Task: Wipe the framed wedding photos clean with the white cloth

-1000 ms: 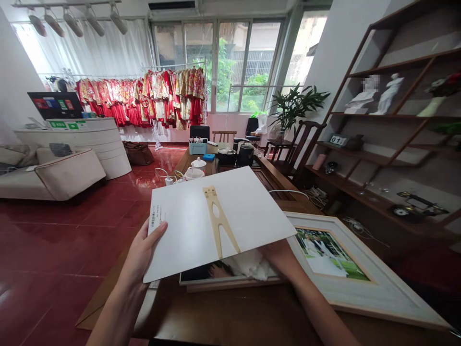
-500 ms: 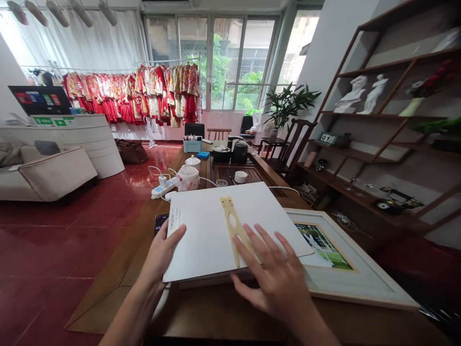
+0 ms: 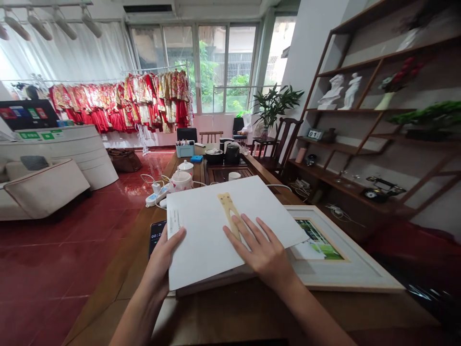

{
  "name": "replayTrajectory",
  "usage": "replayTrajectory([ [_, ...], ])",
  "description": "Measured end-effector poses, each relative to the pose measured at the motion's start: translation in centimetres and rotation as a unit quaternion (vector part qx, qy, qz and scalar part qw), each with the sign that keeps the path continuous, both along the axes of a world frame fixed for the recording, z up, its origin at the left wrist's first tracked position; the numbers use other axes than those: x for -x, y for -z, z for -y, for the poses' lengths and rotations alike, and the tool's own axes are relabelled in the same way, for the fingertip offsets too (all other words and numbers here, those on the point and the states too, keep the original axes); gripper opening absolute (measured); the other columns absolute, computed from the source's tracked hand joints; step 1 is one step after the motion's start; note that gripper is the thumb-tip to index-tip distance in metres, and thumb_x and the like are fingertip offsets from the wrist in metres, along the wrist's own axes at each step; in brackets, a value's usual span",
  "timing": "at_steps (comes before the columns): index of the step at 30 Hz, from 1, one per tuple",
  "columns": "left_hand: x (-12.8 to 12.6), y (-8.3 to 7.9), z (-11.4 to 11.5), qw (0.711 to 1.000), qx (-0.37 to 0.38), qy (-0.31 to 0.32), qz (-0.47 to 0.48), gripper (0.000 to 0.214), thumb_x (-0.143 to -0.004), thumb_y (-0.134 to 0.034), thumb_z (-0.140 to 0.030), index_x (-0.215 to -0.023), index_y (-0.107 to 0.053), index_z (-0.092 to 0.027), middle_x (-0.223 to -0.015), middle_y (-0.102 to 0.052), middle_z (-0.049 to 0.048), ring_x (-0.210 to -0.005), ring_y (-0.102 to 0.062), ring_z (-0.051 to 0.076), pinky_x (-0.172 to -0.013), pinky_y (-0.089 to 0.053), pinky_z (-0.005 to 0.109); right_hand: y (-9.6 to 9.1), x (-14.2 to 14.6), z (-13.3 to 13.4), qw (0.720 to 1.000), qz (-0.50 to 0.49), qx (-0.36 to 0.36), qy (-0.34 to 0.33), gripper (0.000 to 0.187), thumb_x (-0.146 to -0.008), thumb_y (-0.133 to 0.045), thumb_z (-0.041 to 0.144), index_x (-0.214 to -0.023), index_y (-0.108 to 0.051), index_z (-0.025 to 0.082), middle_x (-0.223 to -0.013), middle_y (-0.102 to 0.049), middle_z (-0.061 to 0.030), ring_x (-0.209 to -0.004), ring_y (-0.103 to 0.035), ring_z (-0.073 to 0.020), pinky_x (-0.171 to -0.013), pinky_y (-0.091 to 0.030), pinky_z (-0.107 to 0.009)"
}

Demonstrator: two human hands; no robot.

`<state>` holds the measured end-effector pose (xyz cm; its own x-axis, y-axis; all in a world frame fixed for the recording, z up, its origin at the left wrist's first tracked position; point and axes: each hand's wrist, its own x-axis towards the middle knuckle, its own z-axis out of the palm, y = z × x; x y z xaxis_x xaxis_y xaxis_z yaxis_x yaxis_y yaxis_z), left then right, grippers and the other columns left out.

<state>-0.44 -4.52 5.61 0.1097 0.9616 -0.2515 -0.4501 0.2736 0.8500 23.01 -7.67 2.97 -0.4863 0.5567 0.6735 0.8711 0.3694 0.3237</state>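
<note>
My left hand (image 3: 163, 257) grips the left edge of a flat white panel (image 3: 196, 240), its thumb on top and its other fingers hidden beneath. Small blurred print runs along the panel's left side. On the panel lies a flat cream strip (image 3: 226, 204) with a cat face at its far end. My right hand (image 3: 261, 250) rests palm down over the strip's near part, fingers spread and stretched out, covering much of it. A thicker edge shows under the panel's near side; I cannot tell what it belongs to.
A framed photo (image 3: 360, 274) lies to the right on the wooden table (image 3: 126, 274). Left of the panel is a phone (image 3: 155, 233). Beyond stand a power strip (image 3: 156, 196), a lidded jar (image 3: 181, 180), a white cup (image 3: 234, 176) and a kettle (image 3: 232, 154). Shelves (image 3: 360, 149) line the right wall.
My right hand has moved up and left onto the cream strip, covering more of it. The panel's near left corner sits slightly lower in view. The camera view has shifted a little.
</note>
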Motion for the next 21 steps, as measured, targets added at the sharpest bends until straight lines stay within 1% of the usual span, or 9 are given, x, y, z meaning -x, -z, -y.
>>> replayTrajectory([
  [4,-0.8,-1.7,-0.5,0.991,-0.082,0.09,0.061,0.055,-0.084,-0.057,-0.051,-0.127,-0.058,-0.017,-0.108,-0.07,0.0106,-0.1,-0.066,0.029,-0.084,-0.053,0.038,-0.5,-2.4,-0.3,0.99,-0.121,0.036,-0.062,0.061,-0.088,-0.038,0.009,-0.146,-0.033,0.028,-0.146,-0.041,-0.0064,-0.132,-0.042,-0.0253,-0.104,-0.041,-0.048],
  [7,-2.6,-2.4,-1.6,0.966,-0.165,0.174,0.091,0.051,-0.084,-0.056,-0.051,-0.125,-0.059,-0.02,-0.122,-0.064,0.0094,-0.109,-0.062,0.029,-0.089,-0.05,0.037,-0.2,-3.5,-0.9,0.951,-0.296,0.014,-0.083,0.047,-0.089,-0.045,0.022,-0.136,-0.05,0.027,-0.138,-0.052,-0.006,-0.124,-0.052,-0.0268,-0.102,-0.044,-0.047],
  [9,-4.3,-2.7,-2.3,0.947,-0.211,0.236,0.044,0.045,-0.085,-0.058,-0.044,-0.123,-0.059,-0.019,-0.128,-0.06,0.011,-0.113,-0.059,0.028,-0.091,-0.047,0.035,-0.1,-3.9,-1.4,0.888,-0.458,-0.048,-0.008,0.036,-0.086,-0.057,0.033,-0.118,-0.065,0.02,-0.123,-0.064,-0.0107,-0.112,-0.061,-0.0307,-0.098,-0.048,-0.048],
  [10,-5.3,-2.8,-2.5,0.935,-0.234,0.267,0.008,0.044,-0.085,-0.06,-0.041,-0.123,-0.059,-0.019,-0.128,-0.059,0.0117,-0.115,-0.058,0.028,-0.092,-0.046,0.036,-0.1,-4.2,-1.6,0.839,-0.536,-0.085,0.039,0.036,-0.082,-0.063,0.038,-0.11,-0.068,0.016,-0.115,-0.067,-0.0134,-0.107,-0.063,-0.0328,-0.095,-0.05,-0.048],
  [12,-7.2,-2.8,-2.6,0.918,-0.289,0.267,-0.056,0.041,-0.088,-0.057,-0.038,-0.126,-0.056,-0.022,-0.131,-0.056,0.0106,-0.119,-0.054,0.026,-0.096,-0.043,0.037,-0.6,-5.0,-1.9,0.731,-0.655,-0.167,0.092,0.046,-0.073,-0.072,0.044,-0.103,-0.069,0.009,-0.112,-0.068,-0.0174,-0.105,-0.063,-0.0352,-0.092,-0.052,-0.046],
  [14,-9.0,-2.4,-2.5,0.894,-0.344,0.27,-0.099,0.041,-0.09,-0.056,-0.035,-0.129,-0.052,-0.023,-0.133,-0.053,0.0104,-0.12,-0.052,0.024,-0.1,-0.041,0.037,-1.4,-6.6,-1.8,0.644,-0.727,-0.234,0.058,0.057,-0.069,-0.077,0.044,-0.11,-0.065,0.006,-0.123,-0.062,-0.0186,-0.112,-0.059,-0.0338,-0.096,-0.05,-0.042],
  [16,-10.7,-1.8,-2.4,0.877,-0.393,0.244,-0.13,0.044,-0.09,-0.056,-0.034,-0.132,-0.048,-0.023,-0.136,-0.049,0.011,-0.122,-0.05,0.024,-0.1,-0.041,0.038,-2.2,-8.8,-1.0,0.589,-0.767,-0.253,-0.012,0.066,-0.068,-0.078,0.042,-0.122,-0.058,0.009,-0.134,-0.054,-0.0164,-0.119,-0.055,-0.0302,-0.1,-0.048,-0.039],
  [18,-12.4,-1.2,-2.6,0.863,-0.429,0.208,-0.169,0.049,-0.09,-0.056,-0.034,-0.136,-0.044,-0.025,-0.14,-0.044,0.0106,-0.128,-0.043,0.024,-0.103,-0.039,0.039,-2.6,-11.2,0.1,0.574,-0.792,-0.203,-0.054,0.069,-0.071,-0.075,0.042,-0.131,-0.051,0.016,-0.14,-0.05,-0.0131,-0.122,-0.053,-0.0283,-0.099,-0.048,-0.041],
  [21,-15.2,-0.5,-3.5,0.873,-0.416,0.175,-0.184,0.058,-0.088,-0.059,-0.036,-0.141,-0.037,-0.025,-0.145,-0.039,0.0123,-0.13,-0.041,0.027,-0.102,-0.039,0.041,-2.0,-14.1,2.1,0.591,-0.8,-0.089,-0.057,0.059,-0.081,-0.063,0.049,-0.132,-0.051,0.02,-0.14,-0.049,-0.0126,-0.121,-0.054,-0.0274,-0.098,-0.049,-0.041],
])
